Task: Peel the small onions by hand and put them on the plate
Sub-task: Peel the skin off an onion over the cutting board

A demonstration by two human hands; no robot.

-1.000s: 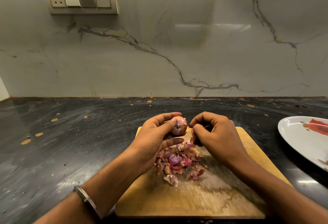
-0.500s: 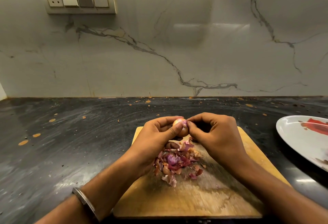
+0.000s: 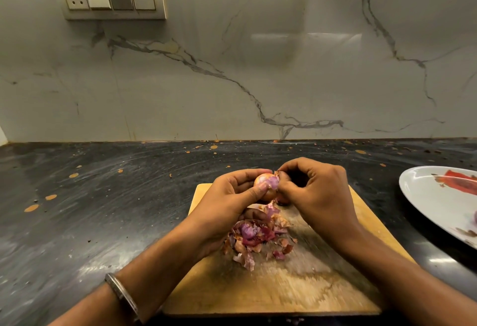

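Countertop (image 3: 103, 209) dark, speckled | marble wall (image 3: 258, 80) | left hand (image 3: 224, 206) grips onion (image 3: 265, 186) | right hand (image 3: 320, 196) pinches skin

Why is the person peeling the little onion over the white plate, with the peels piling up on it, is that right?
Not quite. The head view shows both hands, left hand and right hand, peeling the little onion over the wooden cutting board, and the peels pile up there. The white plate sits off to the right on the counter.
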